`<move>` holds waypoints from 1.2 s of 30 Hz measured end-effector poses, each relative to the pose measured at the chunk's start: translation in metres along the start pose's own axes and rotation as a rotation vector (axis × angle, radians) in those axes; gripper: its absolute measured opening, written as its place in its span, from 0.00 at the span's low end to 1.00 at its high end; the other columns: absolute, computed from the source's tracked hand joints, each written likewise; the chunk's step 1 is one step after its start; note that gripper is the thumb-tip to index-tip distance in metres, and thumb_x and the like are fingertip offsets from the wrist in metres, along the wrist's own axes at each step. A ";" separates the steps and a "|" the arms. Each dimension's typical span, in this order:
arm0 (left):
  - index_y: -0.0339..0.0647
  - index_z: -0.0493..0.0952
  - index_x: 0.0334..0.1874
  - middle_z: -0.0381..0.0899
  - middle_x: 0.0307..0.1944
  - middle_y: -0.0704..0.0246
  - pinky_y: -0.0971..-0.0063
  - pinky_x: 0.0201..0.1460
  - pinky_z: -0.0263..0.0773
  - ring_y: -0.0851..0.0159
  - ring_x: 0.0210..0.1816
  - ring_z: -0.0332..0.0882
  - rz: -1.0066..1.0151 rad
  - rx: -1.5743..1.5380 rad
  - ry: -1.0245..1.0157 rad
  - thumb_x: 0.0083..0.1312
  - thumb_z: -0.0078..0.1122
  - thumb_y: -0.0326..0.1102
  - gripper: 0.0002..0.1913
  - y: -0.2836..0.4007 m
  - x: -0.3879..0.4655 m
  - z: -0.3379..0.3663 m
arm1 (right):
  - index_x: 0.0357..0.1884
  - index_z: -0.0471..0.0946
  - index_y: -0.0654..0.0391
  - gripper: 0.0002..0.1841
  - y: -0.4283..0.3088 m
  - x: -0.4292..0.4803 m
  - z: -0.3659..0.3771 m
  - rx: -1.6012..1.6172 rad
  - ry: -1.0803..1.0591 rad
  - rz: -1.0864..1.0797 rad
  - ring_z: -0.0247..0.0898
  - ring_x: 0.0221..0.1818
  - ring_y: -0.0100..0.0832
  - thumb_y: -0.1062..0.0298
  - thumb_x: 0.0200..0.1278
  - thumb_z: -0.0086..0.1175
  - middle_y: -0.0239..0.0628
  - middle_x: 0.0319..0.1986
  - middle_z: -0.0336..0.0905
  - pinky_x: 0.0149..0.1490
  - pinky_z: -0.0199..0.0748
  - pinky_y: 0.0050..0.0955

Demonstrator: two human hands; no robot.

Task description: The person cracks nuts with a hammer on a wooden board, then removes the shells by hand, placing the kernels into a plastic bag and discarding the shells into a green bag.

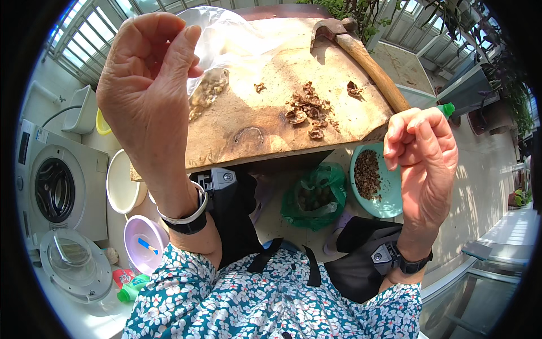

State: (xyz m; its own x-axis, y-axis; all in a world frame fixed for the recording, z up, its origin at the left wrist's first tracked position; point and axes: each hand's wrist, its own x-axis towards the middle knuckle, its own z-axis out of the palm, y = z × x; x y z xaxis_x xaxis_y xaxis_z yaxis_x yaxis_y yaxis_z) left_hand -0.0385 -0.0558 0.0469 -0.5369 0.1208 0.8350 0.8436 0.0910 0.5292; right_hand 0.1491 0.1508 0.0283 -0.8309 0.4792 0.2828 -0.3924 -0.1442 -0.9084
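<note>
My left hand [156,68] is raised over the left part of a thick wooden board [271,144], its fingers curled and the thumb near them; whether something small is between them I cannot tell. Behind it lies a clear plastic bag [224,38] with pale walnut kernels [209,91] at its mouth. My right hand [423,148] hovers off the board's right corner, fingers bent, with nothing visible in it. Broken walnut shells [311,106] lie in a small heap on the board. A claw hammer [368,63] rests along the right edge, the handle end close to my right hand.
Below the board stand a green plastic bag [315,195] of round things and a turquoise basin [381,207] with shell pieces. On the left are a washing machine [93,169] with its door open, a cream basin [116,182] and a lilac basin [139,229].
</note>
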 end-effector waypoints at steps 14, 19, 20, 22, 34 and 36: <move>0.39 0.82 0.40 0.86 0.33 0.64 0.75 0.40 0.77 0.66 0.32 0.83 -0.248 0.663 -0.289 0.63 0.57 0.28 0.06 -0.033 0.007 -0.028 | 0.35 0.83 0.58 0.10 0.033 0.007 0.019 -1.069 -0.186 -0.444 0.74 0.41 0.38 0.79 0.47 0.66 0.38 0.37 0.78 0.46 0.72 0.31; 0.40 0.83 0.42 0.85 0.32 0.65 0.75 0.38 0.76 0.67 0.31 0.82 -0.257 0.694 -0.322 0.62 0.57 0.28 0.09 -0.028 0.006 -0.022 | 0.36 0.82 0.62 0.06 0.009 -0.003 0.005 -0.773 0.014 -0.297 0.74 0.42 0.32 0.79 0.55 0.63 0.41 0.37 0.81 0.50 0.70 0.26; 0.41 0.83 0.43 0.85 0.31 0.66 0.76 0.36 0.76 0.68 0.31 0.82 -0.284 0.723 -0.324 0.63 0.57 0.29 0.09 -0.025 0.005 -0.023 | 0.37 0.81 0.63 0.06 0.003 -0.004 0.001 -0.682 -0.004 -0.284 0.74 0.43 0.32 0.79 0.57 0.61 0.43 0.37 0.81 0.51 0.70 0.27; 0.43 0.84 0.43 0.85 0.30 0.68 0.77 0.33 0.75 0.70 0.30 0.81 -0.310 0.718 -0.284 0.64 0.58 0.31 0.09 -0.022 0.005 -0.024 | 0.37 0.79 0.62 0.08 -0.007 -0.009 -0.005 -0.526 -0.040 -0.303 0.73 0.40 0.32 0.68 0.62 0.60 0.47 0.37 0.80 0.47 0.69 0.26; 0.43 0.84 0.43 0.86 0.37 0.69 0.83 0.33 0.72 0.75 0.32 0.79 0.114 0.204 -0.265 0.66 0.59 0.32 0.07 0.034 -0.007 -0.009 | 0.40 0.70 0.48 0.15 -0.067 -0.030 0.015 -0.320 -0.423 -0.425 0.66 0.31 0.30 0.49 0.64 0.57 0.40 0.34 0.71 0.34 0.62 0.27; 0.39 0.84 0.40 0.85 0.35 0.67 0.82 0.32 0.71 0.73 0.32 0.80 0.078 0.100 -0.428 0.64 0.59 0.27 0.06 0.043 -0.009 0.002 | 0.63 0.64 0.50 0.22 -0.076 -0.016 0.006 -0.436 -0.848 -0.362 0.75 0.38 0.35 0.59 0.71 0.52 0.51 0.49 0.76 0.31 0.73 0.32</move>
State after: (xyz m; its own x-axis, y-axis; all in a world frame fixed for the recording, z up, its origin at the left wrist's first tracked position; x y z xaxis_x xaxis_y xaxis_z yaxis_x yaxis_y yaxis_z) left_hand 0.0026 -0.0504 0.0621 -0.4460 0.5278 0.7229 0.8878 0.1581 0.4322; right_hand 0.1897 0.1491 0.0942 -0.7630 -0.3644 0.5339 -0.6386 0.2971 -0.7099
